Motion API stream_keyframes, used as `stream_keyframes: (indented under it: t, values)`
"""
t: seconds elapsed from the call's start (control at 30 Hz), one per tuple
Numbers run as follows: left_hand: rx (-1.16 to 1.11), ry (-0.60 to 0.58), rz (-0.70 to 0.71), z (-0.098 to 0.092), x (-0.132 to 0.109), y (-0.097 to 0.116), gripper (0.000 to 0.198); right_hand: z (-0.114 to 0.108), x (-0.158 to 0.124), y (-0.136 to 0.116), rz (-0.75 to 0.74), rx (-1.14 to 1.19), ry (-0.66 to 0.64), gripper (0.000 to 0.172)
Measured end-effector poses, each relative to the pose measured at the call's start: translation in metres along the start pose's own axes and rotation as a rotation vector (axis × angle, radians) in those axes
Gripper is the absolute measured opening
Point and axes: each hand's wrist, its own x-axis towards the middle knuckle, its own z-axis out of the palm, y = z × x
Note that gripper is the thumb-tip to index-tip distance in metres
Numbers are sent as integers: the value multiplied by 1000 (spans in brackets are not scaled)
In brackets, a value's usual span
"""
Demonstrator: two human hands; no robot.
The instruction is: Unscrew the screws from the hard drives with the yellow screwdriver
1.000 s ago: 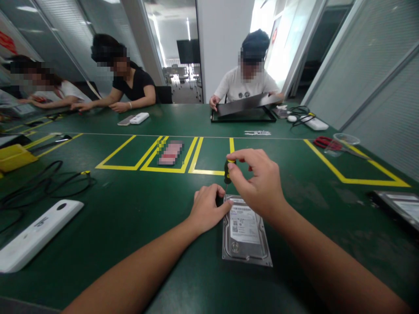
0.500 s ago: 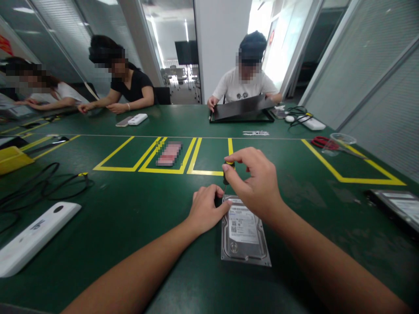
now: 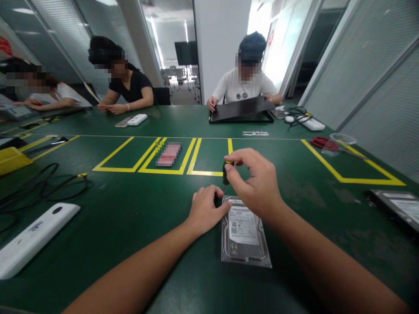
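Observation:
A silver hard drive [image 3: 245, 231] with a white label lies flat on the green table [image 3: 147, 209] in front of me. Above its far left corner, my right hand [image 3: 253, 176] pinches a small black and yellow screwdriver [image 3: 225, 172], whose shaft points down at that corner. My left hand [image 3: 207, 209] rests at the drive's left edge, its thumb on the label side and its fingers curled round the far left corner. Whether the screwdriver tip sits in a screw is too small to tell.
A white power bank [image 3: 39, 237] and black cables [image 3: 46, 187] are at the left. Another drive [image 3: 399, 207] lies at the right edge, near red scissors [image 3: 322, 142] and a clear cup [image 3: 342, 140]. Across the table, a person holds a black panel [image 3: 244, 108].
My hands, the screwdriver and the drive look almost unchanged. Across the table at the left, the hands of the person in black have come together.

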Motion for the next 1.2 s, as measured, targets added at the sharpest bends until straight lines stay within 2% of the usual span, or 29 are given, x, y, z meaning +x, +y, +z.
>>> stream_keyframes:
  t: [0.2, 0.43, 0.7, 0.9, 1.07, 1.2]
  values:
    - [0, 12, -3, 1, 0, 0, 23, -1, 1, -2, -7, -16, -16, 8]
    - [8, 1, -4, 0, 1, 0, 24, -1, -1, -2, 7, 25, -6, 14]
    - [12, 0, -8, -1, 1, 2, 25, -2, 1, -4, 4, -24, -30, 6]
    - [16, -7, -12, 0, 2, 1, 26, -3, 0, -6, 42, -7, -3, 11]
    - [5, -5, -11, 0, 2, 1, 27, -4, 1, -8, 11, -40, -31, 2]
    - [3, -1, -14, -1, 2, 3, 27, -4, 1, -10, 56, -53, -11, 7]
